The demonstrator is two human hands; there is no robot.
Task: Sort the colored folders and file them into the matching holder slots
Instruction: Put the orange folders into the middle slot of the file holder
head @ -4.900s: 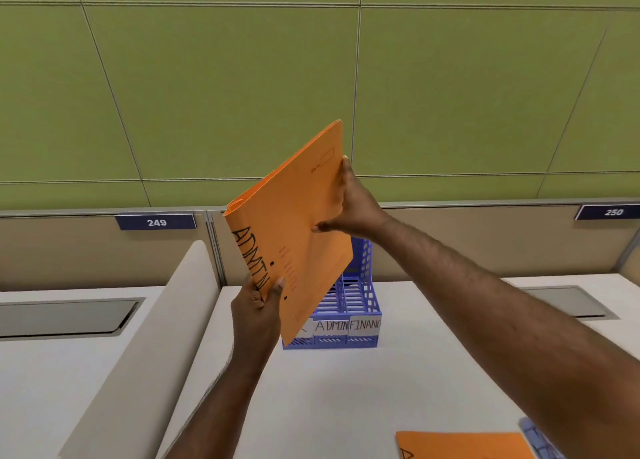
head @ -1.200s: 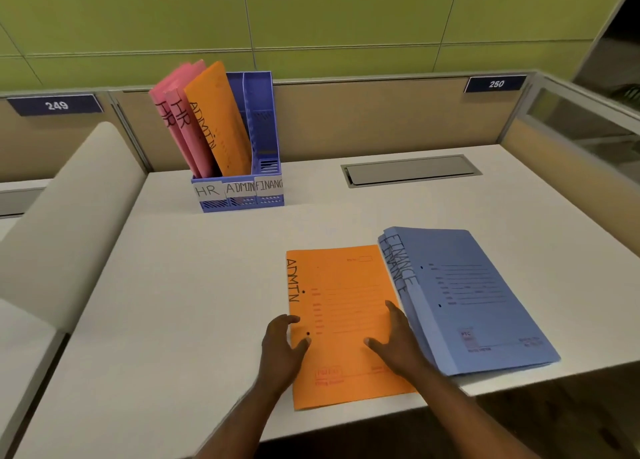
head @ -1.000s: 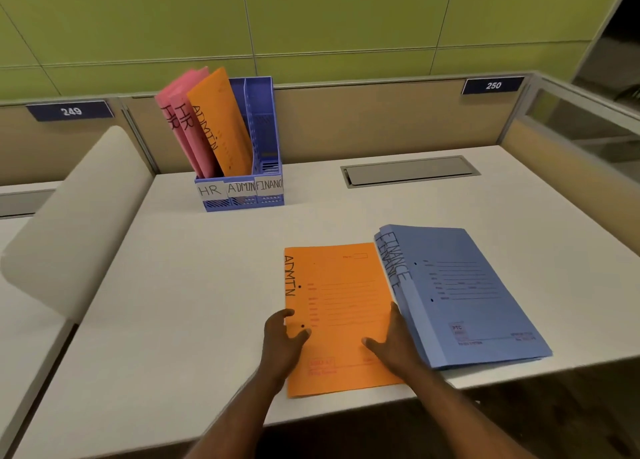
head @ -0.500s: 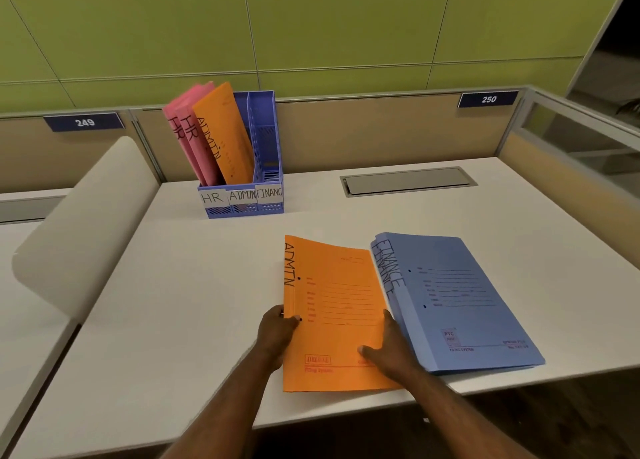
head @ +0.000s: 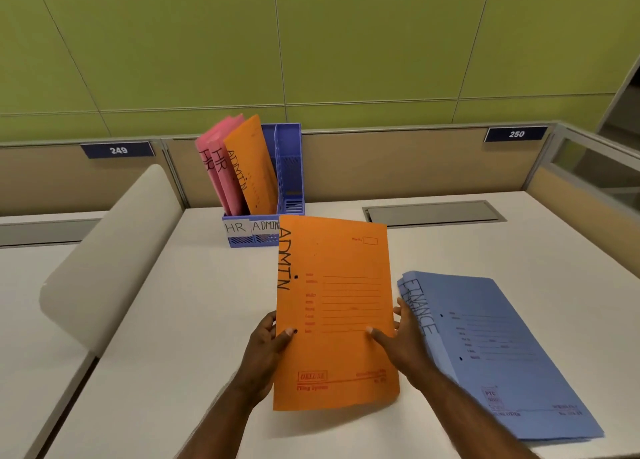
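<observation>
Both hands hold one flat orange card folder marked ADMIN (head: 334,306), lifted off the white desk top (head: 194,320) and tilted with its top edge away from the person. On the folder's spine side, the left hand (head: 268,346) pinches the edge, thumb on the front cover and fingers behind. Opposite it, the right hand (head: 401,341) grips the other long edge the same way, thumb laid across the cover, fingers curled behind.

Just right of the held folder, a stack of blue card folders marked FINANCE (head: 498,354) lies flat on the desk, near the right wrist.

Further back stands a blue plastic file holder with three slots (head: 289,168), its front labels reading HR and ADMIN; the third label is hidden behind the held folder. Two pink card folders marked HR (head: 214,157) lean in the left slot, and another orange ADMIN folder (head: 251,168) leans in the middle slot.
</observation>
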